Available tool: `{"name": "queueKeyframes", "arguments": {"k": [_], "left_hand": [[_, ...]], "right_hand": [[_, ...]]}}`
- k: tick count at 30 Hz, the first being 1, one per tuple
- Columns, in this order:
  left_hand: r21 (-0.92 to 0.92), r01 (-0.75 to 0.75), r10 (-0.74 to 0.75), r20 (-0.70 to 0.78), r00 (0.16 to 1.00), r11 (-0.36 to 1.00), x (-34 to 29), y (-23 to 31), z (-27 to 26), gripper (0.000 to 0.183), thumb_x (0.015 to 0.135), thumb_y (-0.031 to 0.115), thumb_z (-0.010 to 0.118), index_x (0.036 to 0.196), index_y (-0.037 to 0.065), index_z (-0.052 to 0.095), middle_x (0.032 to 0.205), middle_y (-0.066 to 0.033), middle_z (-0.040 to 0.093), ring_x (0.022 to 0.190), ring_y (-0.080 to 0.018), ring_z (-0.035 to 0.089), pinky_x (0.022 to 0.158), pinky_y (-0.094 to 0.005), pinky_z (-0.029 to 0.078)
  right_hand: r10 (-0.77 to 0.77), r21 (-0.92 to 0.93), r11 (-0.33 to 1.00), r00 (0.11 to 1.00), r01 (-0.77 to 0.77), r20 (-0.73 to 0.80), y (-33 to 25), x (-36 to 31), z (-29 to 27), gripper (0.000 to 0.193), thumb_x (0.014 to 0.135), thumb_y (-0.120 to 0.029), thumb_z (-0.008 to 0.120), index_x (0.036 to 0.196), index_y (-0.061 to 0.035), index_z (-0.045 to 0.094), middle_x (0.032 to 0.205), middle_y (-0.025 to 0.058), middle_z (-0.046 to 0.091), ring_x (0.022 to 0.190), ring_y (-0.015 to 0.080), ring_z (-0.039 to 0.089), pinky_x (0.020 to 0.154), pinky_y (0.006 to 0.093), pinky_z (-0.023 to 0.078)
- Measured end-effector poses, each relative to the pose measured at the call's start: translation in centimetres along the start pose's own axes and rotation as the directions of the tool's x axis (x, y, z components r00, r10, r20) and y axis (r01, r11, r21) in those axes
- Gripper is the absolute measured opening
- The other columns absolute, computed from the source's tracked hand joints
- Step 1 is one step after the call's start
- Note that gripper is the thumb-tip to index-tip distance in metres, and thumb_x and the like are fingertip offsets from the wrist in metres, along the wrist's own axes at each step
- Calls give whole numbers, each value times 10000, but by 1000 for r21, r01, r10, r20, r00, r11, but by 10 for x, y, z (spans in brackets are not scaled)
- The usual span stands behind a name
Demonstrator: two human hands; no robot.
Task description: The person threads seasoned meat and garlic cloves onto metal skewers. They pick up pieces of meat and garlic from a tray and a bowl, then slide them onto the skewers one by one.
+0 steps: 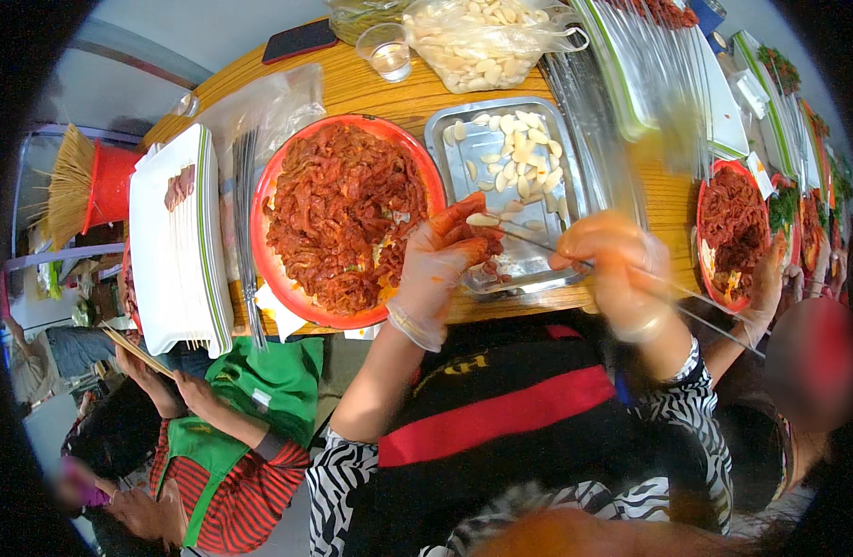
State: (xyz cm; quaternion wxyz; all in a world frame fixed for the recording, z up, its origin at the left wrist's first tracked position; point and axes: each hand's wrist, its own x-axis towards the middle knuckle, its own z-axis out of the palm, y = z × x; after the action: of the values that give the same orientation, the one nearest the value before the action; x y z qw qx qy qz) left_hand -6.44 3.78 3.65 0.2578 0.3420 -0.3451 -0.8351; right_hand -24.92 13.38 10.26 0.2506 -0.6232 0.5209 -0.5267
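Wearing a clear plastic glove stained red, my left hand (437,267) pinches a peeled garlic clove (483,220) at its fingertips, over the right rim of the marinated meat's dish. The near end of a thin metal skewer (527,239) meets the clove; whether it has gone through is too small to tell. My right hand (617,265), gloved too and slightly blurred, is closed round the skewer, whose length runs off to the lower right. Below both hands lies a metal tray (436,130) with loose garlic cloves (514,160). Red marinated meat strips (343,209) fill the red round dish (261,200).
Metal skewers (247,223) lie left of the dish, beside a white tray (171,269) with skewered meat. A bag of garlic (487,46), plastic cup (386,54) and phone (299,42) stand at the back. Co-workers sit left and right; one wears a green apron (268,390).
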Motion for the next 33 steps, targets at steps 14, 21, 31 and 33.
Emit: {"name": "queueKeyframes", "arguments": {"k": [14,21,31,33], "left_hand": [[-11,37,-37,-51,998,999,-5,0,1,345,858,37,573,1199,-10,538,1037,-144,640,916,-218,640,788,-317,537],[-99,59,-59,10,998,993,-1,-3,-4,345,849,24,550,1190,-23,534,1047,-157,628,925,-238,635,808,-347,531],[266,-85,69,68,995,960,-2,-4,-13,355,805,82,573,1146,-18,577,889,-92,670,741,-139,632,647,-261,514],[102,-23,17,60,998,995,0,-5,-9,342,800,40,570,1138,-10,580,910,-89,671,740,-141,642,632,-253,516]], "right_hand": [[73,49,996,996,-75,54,5,-12,4,254,948,-145,438,862,38,592,856,158,601,731,215,626,658,295,510],[433,452,833,886,-320,-170,32,-17,-3,446,973,-344,407,843,41,594,790,129,625,571,196,628,528,275,524],[622,518,716,766,-469,-166,63,-13,1,366,958,-371,446,837,-40,545,754,61,567,568,121,523,515,251,447],[547,553,730,828,-401,-122,72,-14,0,369,962,-365,441,823,-35,531,731,53,537,557,115,484,499,250,412]]}}
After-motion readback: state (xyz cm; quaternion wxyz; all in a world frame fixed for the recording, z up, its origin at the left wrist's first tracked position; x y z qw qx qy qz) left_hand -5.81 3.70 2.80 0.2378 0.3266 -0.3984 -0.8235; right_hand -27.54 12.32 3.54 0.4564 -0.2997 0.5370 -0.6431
